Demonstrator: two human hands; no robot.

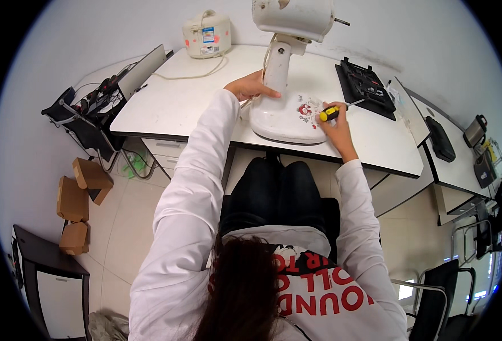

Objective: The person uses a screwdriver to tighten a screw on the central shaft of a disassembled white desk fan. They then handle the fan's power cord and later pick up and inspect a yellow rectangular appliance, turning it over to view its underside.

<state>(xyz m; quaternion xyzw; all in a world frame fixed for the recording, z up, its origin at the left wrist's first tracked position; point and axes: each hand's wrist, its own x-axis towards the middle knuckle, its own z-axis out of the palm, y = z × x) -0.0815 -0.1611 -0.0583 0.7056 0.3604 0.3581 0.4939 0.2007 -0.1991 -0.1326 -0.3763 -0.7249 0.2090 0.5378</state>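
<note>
A white table fan (288, 118) stands upright on the desk before me, with a bare metal shaft sticking out of its motor housing (293, 16) and no blades on it. Red and grey pictures decorate its base. My left hand (252, 86) is closed round the lower part of the fan's neck (277, 71), thumb across the front. In my right hand (337, 132) is a yellow and black screwdriver (329, 113), gripped by its handle, its metal shank pointing away to the right. That hand is beside the right edge of the base; whether it touches is hard to tell.
A black open tool case (367, 85) lies to the right on the white desk (177, 108). At the back left stands a cream rice cooker (207, 35) with its cord trailing. Cardboard boxes (72, 199) and a black chair (83, 122) are on the left. A black pouch (440, 139) lies farther right.
</note>
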